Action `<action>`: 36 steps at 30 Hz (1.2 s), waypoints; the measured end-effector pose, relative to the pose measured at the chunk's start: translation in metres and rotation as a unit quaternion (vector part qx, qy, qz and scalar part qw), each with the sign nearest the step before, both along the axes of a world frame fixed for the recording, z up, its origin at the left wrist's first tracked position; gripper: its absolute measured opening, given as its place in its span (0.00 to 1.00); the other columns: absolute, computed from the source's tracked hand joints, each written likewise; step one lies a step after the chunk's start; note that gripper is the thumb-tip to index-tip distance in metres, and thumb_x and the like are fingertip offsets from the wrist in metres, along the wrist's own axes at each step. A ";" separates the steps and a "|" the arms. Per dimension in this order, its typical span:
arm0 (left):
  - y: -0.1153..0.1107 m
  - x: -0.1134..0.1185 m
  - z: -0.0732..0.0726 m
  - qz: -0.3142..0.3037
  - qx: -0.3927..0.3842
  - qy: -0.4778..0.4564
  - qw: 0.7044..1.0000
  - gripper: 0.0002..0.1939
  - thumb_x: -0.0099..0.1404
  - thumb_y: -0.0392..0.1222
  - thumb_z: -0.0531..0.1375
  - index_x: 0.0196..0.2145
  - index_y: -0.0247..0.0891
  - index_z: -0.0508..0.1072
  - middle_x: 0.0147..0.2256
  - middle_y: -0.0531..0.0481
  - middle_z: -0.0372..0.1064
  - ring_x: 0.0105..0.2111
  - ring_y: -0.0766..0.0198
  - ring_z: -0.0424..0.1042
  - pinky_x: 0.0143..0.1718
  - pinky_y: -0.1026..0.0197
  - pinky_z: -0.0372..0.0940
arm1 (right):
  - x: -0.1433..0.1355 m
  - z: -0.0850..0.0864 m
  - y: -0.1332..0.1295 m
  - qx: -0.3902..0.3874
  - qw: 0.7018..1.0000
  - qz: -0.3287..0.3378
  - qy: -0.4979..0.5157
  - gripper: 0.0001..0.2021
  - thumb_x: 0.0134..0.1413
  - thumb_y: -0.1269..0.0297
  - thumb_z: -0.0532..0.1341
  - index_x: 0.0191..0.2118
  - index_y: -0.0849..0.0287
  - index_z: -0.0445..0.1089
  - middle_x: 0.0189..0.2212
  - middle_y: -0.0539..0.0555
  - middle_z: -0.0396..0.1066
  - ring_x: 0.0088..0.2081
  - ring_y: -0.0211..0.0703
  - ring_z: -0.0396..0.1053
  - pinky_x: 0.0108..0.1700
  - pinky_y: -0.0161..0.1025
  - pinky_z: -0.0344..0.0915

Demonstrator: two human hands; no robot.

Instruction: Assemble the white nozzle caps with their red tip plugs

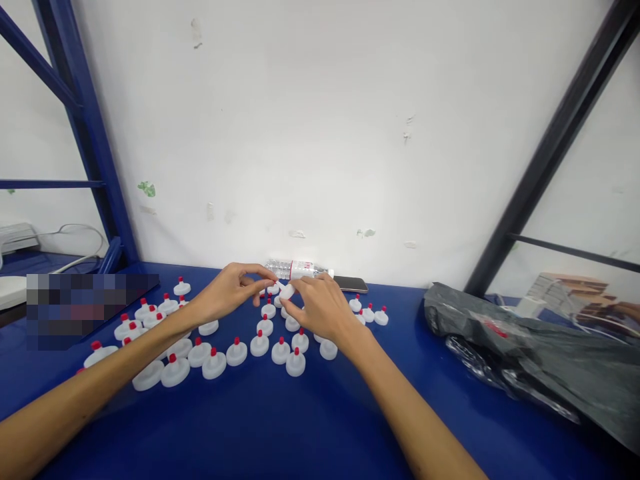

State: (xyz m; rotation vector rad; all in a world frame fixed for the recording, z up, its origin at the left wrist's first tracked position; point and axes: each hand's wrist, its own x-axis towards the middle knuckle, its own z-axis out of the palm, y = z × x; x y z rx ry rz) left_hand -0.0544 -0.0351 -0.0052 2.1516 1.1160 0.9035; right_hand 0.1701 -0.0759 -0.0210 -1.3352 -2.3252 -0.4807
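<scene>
My right hand (320, 303) holds a white round plastic cap (287, 291) between thumb and fingers, tilted with its narrow spout toward the left. At that spout, the thumb and index finger of my left hand (240, 283) are pinched together; a bit of red shows between the fingertips. Below and around both hands stand many similar white caps, most with a small red tip, such as the near cap (295, 363) and the cap (214, 365) under my left forearm. A few, like the white cap (328, 350) by my right wrist, show no red tip.
Against the wall lies a clear plastic bottle (303, 269) with a phone (351, 285) beside it. A dark grey plastic bag (520, 347) covers the right side of the blue table (280, 427). Blue metal posts (95, 133) and a dark post (540, 133) flank the wall.
</scene>
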 end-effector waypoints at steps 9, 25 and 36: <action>-0.002 0.004 -0.002 -0.013 -0.034 -0.013 0.999 0.23 0.65 0.61 0.65 0.46 0.38 0.81 0.22 0.50 0.77 0.15 0.70 0.57 0.17 0.65 0.52 | 0.001 -0.002 0.001 -0.005 1.000 0.027 -0.004 0.14 0.71 0.55 0.63 0.49 0.62 0.78 0.41 0.59 0.83 0.44 0.54 0.80 0.55 0.48 0.65; -0.010 0.007 0.006 -0.016 -0.077 -0.139 0.987 0.27 0.63 0.57 0.71 0.53 0.43 0.69 0.32 0.52 0.80 0.18 0.70 0.69 0.17 0.69 0.56 | 0.001 0.000 -0.004 0.019 0.995 0.092 0.019 0.23 0.76 0.55 0.58 0.70 0.53 0.61 0.42 0.54 0.82 0.42 0.50 0.79 0.53 0.46 0.66; -0.015 0.010 0.003 -0.058 -0.095 -0.139 0.984 0.31 0.62 0.58 0.72 0.56 0.44 0.68 0.42 0.47 0.81 0.23 0.65 0.77 0.17 0.69 0.57 | 0.002 0.001 0.000 0.020 0.993 0.112 0.043 0.21 0.69 0.61 0.67 0.63 0.57 0.68 0.37 0.53 0.81 0.38 0.47 0.77 0.52 0.44 0.65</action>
